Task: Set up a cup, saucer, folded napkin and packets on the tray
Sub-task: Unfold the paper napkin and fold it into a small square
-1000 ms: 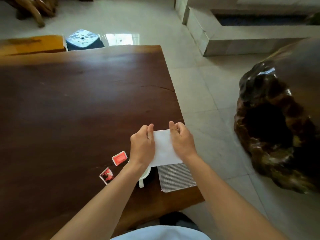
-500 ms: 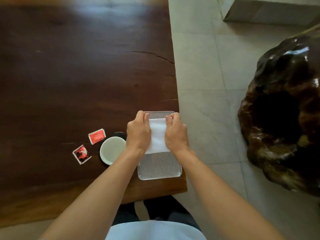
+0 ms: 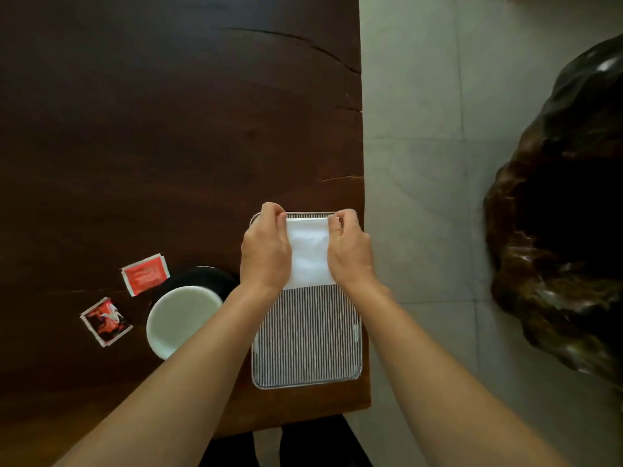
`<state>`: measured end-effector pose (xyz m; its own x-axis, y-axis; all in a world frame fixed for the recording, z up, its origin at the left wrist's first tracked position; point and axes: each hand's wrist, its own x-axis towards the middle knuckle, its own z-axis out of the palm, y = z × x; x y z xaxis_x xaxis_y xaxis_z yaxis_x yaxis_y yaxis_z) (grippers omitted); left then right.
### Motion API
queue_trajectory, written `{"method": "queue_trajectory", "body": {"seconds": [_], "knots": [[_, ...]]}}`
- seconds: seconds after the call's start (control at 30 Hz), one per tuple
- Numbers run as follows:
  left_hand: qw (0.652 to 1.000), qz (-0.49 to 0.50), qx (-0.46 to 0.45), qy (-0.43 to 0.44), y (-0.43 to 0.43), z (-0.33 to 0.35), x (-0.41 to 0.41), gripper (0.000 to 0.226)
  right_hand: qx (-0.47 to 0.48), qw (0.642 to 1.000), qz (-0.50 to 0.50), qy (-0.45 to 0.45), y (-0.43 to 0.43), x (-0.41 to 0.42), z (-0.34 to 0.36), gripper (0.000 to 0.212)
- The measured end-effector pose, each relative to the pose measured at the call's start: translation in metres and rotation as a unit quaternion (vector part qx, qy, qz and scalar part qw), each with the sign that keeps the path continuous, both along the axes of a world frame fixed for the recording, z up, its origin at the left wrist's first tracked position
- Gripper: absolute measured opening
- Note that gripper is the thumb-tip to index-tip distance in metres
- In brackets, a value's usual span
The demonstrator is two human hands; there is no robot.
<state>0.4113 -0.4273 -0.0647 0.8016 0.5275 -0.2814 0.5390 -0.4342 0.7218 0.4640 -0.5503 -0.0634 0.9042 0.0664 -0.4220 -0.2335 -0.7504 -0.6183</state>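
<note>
A white folded napkin lies over the far half of the striped tray, which sits at the table's right front corner. My left hand pinches the napkin's far left corner and my right hand pinches its far right corner. Left of the tray a white cup stands on a dark saucer, partly behind my left forearm. Two red packets lie on the table further left, one beside the saucer and one nearer to me.
The dark wooden table stretches away to the far left, with cracks near its right edge. A pale tiled floor runs along the right. A large dark carved wooden mass stands on the floor at the right.
The view has tilted down, bringing the tray, cup and packets fully into sight. Both hands have lowered the napkin over the tray's far half, still pinching its far corners.
</note>
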Motion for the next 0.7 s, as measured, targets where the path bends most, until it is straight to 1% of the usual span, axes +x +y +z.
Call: {"method": "queue_trajectory", "body": {"seconds": [0.07,0.1,0.2,0.23,0.3,0.37,0.4,0.47,0.53,0.63,0.7], "knots": [[1.0,-0.013,0.009,0.018,-0.002,-0.001,0.002,0.015,0.003,1.0,0.015,0.016,-0.001,0.005,0.001,0.021],[1.0,-0.019,0.014,0.02,-0.003,0.001,0.001,0.02,0.001,0.999,0.026,0.021,-0.001,0.006,0.004,0.023],[0.998,-0.021,0.058,0.014,-0.005,0.014,-0.01,0.049,-0.032,0.998,0.048,0.03,-0.003,0.004,0.015,0.039],[0.997,-0.018,0.077,0.011,-0.005,0.019,-0.015,0.053,-0.05,0.997,0.055,0.016,-0.006,0.001,0.017,0.046],[0.992,-0.048,0.119,0.007,-0.008,0.025,-0.027,0.056,-0.072,0.993,0.072,-0.058,-0.01,-0.007,0.024,0.053],[0.977,-0.135,0.166,0.013,-0.016,0.025,-0.038,0.059,-0.072,0.981,0.114,-0.136,-0.013,-0.017,0.027,0.055],[0.965,-0.185,0.184,0.021,-0.022,0.022,-0.042,0.06,-0.078,0.973,0.153,-0.151,-0.013,-0.022,0.026,0.057],[0.946,-0.255,0.193,0.057,-0.031,0.016,-0.048,0.064,-0.105,0.953,0.255,-0.128,-0.014,-0.032,0.018,0.065],[0.941,-0.27,0.172,0.106,-0.035,0.007,-0.053,0.072,-0.145,0.929,0.331,-0.08,-0.02,-0.036,0.005,0.068],[0.934,-0.278,0.176,0.139,-0.036,-0.005,-0.061,0.081,-0.202,0.899,0.384,-0.058,-0.029,-0.034,-0.011,0.071],[0.934,-0.278,0.176,0.142,-0.037,-0.009,-0.063,0.084,-0.215,0.891,0.397,-0.057,-0.031,-0.032,-0.017,0.071]]}}
